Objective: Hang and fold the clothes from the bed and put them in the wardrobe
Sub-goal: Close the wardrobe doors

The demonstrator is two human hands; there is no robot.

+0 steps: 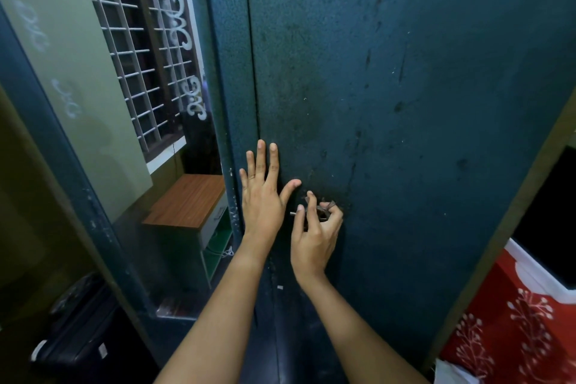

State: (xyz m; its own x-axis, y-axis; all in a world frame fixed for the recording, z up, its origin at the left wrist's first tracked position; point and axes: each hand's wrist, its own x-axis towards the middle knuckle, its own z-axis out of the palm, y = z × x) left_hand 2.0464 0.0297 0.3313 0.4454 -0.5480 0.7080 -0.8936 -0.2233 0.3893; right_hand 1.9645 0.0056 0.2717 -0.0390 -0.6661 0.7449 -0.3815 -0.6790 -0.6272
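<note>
Two hands up against the wardrobe (237, 103), both low on its dark, textured door (420, 103). Left hand (263, 196) spread flat, fingers straight, pressed to the door just beside the seam. Right hand (314, 232) curled round the small metal latch (322, 209) just right of the left thumb, pinching it between thumb and fingertips. Hard to tell whether key or handle, most of it hidden by the fingers. Door shut or very nearly so, level with the edge next to it.

No clothes in view. Only a red patterned cloth (514, 321) at lower right, beside the wardrobe. To the left, a mirror (93, 87) on the other door, showing a window grille and a wooden table. Below it, a dark bag (78, 330) on the floor.

Judged as a locking or unlocking step, with no way to say which. Probably a heavy, rigid sheet-metal panel: no give, swinging only on its hinges, perhaps sticking at the seam. Best taken at the latch, the one part standing proud of the paint, with the flat palm steadying the panel during the turn. Small and smooth, so liable to slip from a loose pinch. Clothes, by contrast, likely soft and light.
</note>
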